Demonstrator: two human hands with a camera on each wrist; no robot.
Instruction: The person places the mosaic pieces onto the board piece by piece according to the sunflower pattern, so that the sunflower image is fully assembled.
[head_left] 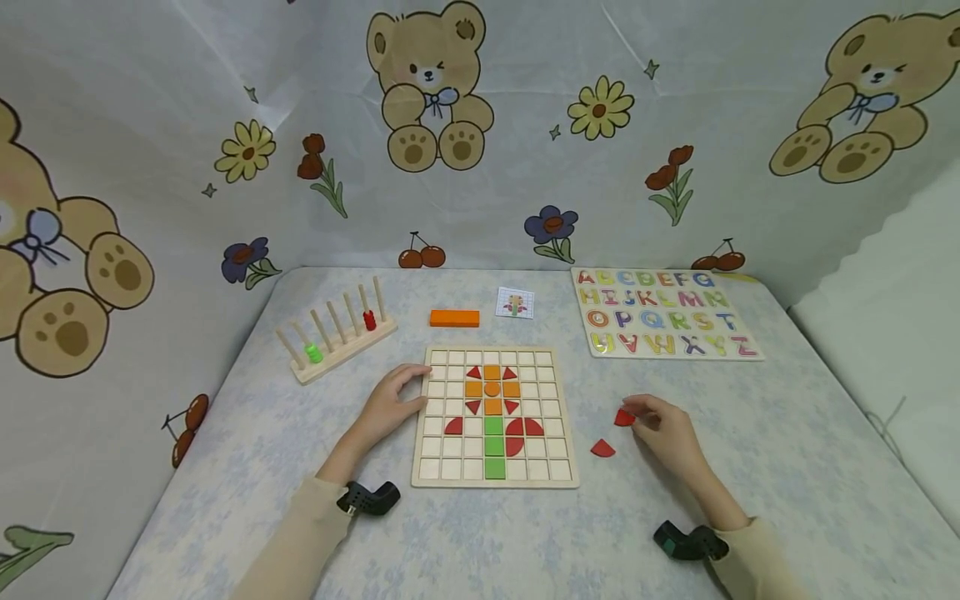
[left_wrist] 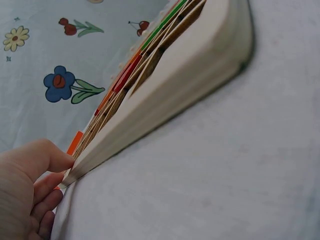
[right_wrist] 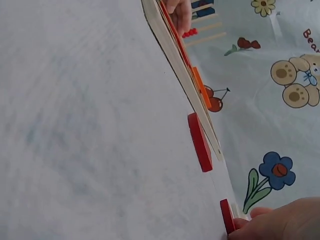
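Note:
A square wooden grid board (head_left: pixel 495 483) lies on the table, holding orange, green and red pieces in a flower-like pattern. My left hand (head_left: pixel 390 404) rests against its left edge, thumb and forefinger spread along the rim. To the right of the board, my right hand (head_left: pixel 667 433) pinches a red quarter-circle piece (head_left: pixel 624 417) close over the table. The right wrist view shows that piece (right_wrist: pixel 227 216) upright at the fingertips. A second red quarter-circle piece (head_left: pixel 603 448) lies loose between the board and the right hand.
Behind the board are an orange block (head_left: pixel 454 318) and a small pattern card (head_left: pixel 515 303). A wooden peg rack (head_left: pixel 345 348) with green and red beads stands at the back left. An alphabet puzzle board (head_left: pixel 667 317) lies at the back right, before a printed cloth backdrop (head_left: pixel 510 150).

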